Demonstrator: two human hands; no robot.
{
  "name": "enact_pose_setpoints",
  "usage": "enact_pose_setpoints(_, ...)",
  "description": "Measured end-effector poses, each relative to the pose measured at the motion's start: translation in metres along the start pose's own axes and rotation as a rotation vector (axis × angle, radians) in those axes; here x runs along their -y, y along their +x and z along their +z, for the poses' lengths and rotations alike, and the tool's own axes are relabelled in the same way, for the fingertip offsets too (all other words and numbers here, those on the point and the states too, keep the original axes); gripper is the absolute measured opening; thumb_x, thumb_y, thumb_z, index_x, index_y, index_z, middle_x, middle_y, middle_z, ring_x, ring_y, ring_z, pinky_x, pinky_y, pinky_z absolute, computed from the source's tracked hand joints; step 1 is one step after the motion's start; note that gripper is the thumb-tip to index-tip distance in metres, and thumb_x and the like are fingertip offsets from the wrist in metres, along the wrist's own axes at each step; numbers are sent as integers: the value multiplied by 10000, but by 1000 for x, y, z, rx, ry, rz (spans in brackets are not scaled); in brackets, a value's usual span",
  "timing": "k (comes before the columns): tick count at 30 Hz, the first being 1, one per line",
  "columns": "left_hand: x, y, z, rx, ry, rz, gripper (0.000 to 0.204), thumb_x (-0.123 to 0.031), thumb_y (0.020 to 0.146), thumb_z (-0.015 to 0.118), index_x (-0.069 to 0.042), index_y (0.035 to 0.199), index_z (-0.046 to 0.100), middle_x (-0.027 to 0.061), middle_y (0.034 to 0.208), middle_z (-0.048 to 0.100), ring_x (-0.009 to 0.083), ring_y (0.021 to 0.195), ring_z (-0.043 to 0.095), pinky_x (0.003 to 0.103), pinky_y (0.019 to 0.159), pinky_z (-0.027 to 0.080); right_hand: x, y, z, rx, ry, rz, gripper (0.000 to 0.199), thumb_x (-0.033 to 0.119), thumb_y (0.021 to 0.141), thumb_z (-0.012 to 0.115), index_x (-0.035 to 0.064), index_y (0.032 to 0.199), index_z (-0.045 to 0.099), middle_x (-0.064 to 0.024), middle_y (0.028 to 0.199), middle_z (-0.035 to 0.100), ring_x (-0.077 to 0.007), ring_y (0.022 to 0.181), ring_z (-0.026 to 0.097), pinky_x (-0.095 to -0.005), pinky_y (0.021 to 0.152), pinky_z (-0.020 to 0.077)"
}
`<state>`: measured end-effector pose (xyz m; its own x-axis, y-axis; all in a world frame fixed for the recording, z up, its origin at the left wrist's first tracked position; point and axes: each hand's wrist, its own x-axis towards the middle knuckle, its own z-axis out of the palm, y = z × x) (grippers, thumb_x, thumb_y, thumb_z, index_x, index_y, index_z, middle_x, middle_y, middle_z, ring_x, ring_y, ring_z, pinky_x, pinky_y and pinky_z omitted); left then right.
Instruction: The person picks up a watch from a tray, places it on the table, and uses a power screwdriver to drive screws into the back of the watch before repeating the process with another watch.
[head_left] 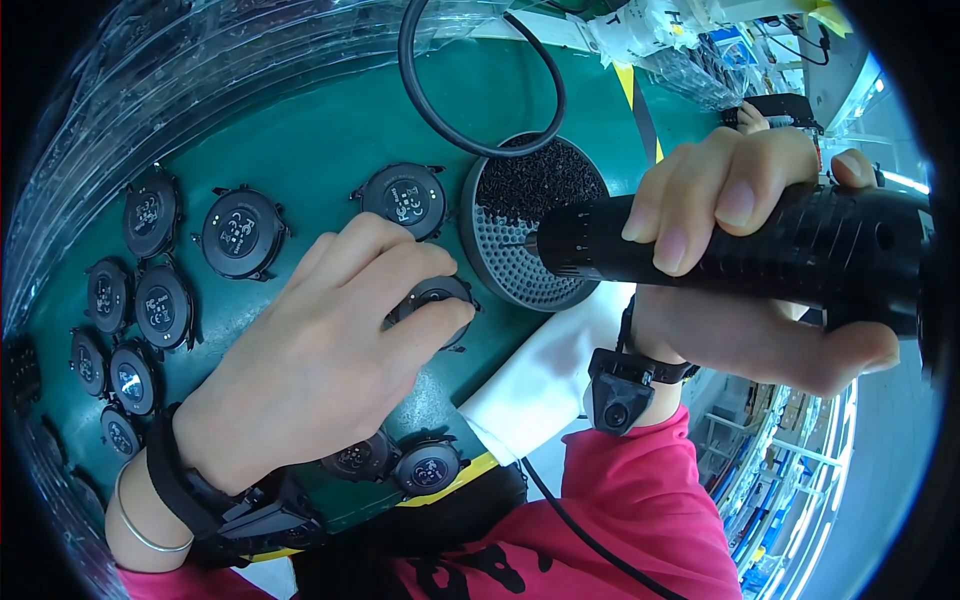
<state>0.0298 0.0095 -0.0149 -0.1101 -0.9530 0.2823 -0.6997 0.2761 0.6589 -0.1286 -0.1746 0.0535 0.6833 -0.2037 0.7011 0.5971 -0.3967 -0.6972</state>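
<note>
My right hand (740, 185) is wrapped round a black electric screwdriver (820, 250) held nearly level. Its thin bit points left, over a round grey dish (476, 255) with a perforated bottom. A heap of tiny black screws (540, 180) fills the dish's far part. Left of the dish, my left hand (335, 330) grips a round black watch case (440, 292) by its edges, thumb and fingers on either side. The hand covers part of that case. Just beyond my knuckles lies another watch case (405, 200), back side up.
Several more watch cases (240, 233) lie in rows on the green mat (310, 130) to the left. Two cases (430, 468) sit near the front edge. A black cable (405, 60) loops over the dish. White cloth or paper (540, 380) lies below it; clear plastic (200, 70) borders the far left.
</note>
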Motion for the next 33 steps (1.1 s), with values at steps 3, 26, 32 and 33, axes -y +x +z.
enact_pose_setpoints(3,0,0,-1,-9,-20,-14,453,-10,651,801,-84,1085,696,96,1195,596,333,1071,546,417,901,497,4,0,-3,-22,54,15,887,768,847,562,42,1345,450,-126,920,547,-198,568,573,-354,471,500)
enact_pose_setpoints(26,2,0,0,-34,-47,12,437,-45,635,824,-46,1055,705,112,1117,593,330,997,562,414,854,506,11,5,16,64,153,82,839,614,853,700,-9,1308,372,-140,908,574,-198,540,606,-312,456,531)
enact_pose_setpoints(32,1,1,0,-52,-32,38,435,-52,632,826,-39,1049,703,115,1107,590,335,999,559,414,851,507,12,6,23,92,153,86,841,596,861,708,-26,1306,357,-145,906,575,-201,533,605,-303,447,529)
enact_pose_setpoints(33,2,0,0,-54,-21,38,437,-54,631,826,-38,1049,703,115,1106,589,336,1000,558,414,850,508,10,6,24,99,155,79,842,597,865,703,-31,1306,355,-147,906,574,-202,531,602,-302,443,525)
